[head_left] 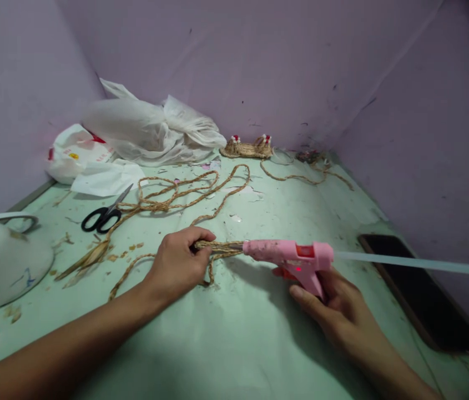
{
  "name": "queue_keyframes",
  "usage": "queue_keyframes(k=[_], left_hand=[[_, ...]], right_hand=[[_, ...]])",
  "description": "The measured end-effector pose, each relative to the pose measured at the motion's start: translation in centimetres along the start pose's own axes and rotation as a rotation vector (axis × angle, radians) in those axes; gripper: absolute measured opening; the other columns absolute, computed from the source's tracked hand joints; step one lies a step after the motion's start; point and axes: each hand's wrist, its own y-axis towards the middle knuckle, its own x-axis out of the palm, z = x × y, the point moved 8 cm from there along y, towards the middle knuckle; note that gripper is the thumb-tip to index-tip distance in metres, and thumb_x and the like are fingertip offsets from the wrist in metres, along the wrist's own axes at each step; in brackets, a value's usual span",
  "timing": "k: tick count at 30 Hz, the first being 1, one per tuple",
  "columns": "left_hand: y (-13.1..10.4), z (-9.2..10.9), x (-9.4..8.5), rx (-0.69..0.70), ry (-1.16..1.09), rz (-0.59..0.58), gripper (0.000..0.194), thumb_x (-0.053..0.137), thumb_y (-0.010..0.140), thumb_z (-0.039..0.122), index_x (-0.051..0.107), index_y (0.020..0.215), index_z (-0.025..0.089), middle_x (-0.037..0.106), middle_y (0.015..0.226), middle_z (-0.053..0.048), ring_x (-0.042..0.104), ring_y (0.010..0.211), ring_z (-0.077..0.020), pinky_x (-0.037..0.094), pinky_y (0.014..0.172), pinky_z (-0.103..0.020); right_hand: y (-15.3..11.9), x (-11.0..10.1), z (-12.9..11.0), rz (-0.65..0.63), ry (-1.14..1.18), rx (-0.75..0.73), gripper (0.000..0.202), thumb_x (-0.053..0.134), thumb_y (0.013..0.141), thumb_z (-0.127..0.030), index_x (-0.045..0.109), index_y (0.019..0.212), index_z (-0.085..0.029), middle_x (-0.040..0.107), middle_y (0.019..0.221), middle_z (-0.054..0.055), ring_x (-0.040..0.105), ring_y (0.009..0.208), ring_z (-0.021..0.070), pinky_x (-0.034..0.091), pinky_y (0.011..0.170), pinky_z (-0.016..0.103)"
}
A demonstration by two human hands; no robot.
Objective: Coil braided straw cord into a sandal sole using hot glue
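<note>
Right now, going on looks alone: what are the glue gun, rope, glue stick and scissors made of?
Glue gun: probably plastic, satin; smooth pink body.
Rope: likely plant fiber, matte; tan intertwined strands, straw-like frayed tail.
Glue stick: perhaps hot-melt resin; smooth, translucent.
Scissors: probably steel blades, gray; black handles look like plastic.

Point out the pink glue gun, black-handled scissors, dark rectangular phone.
Pink plastic glue gun (pixel 285 253), head view: body above trigger.
Black-handled metal scissors (pixel 111 211), head view: where blades meet handles.
Dark rectangular phone (pixel 428 300), head view: screen.
</note>
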Motion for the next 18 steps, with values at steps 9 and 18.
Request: queue_keyframes(k=[9,18], left_hand=[[-0.2,0.1,0.0,0.009,-0.053,0.017,0.017,0.057,0.072,0.025,0.069,0.083,0.018,0.061,0.061,0.002,0.053,0.054,-0.0125,0.042,0.053,-0.024],[-0.4,0.8,0.3,0.091,-0.04,0.018,0.015,0.057,0.072,0.021,0.069,0.08,0.019,0.061,0.062,0.002,0.052,0.055,-0.0118,0.04,0.054,-0.024]], right_hand=[[-0.5,1.1,0.6,-0.055,-0.092,0.009,0.019,0.052,0.083,-0.03,0.057,0.1,-0.024,0.062,0.075,0.002,0.059,0.074,0.0219,0.045,0.057,0.03],[-0.8,1.1,0.7,-0.027,-0.12,-0.03,0.016,0.052,0.083,-0.031,0.055,0.096,-0.022,0.06,0.072,0.001,0.053,0.061,0.0174,0.041,0.051,0.028]])
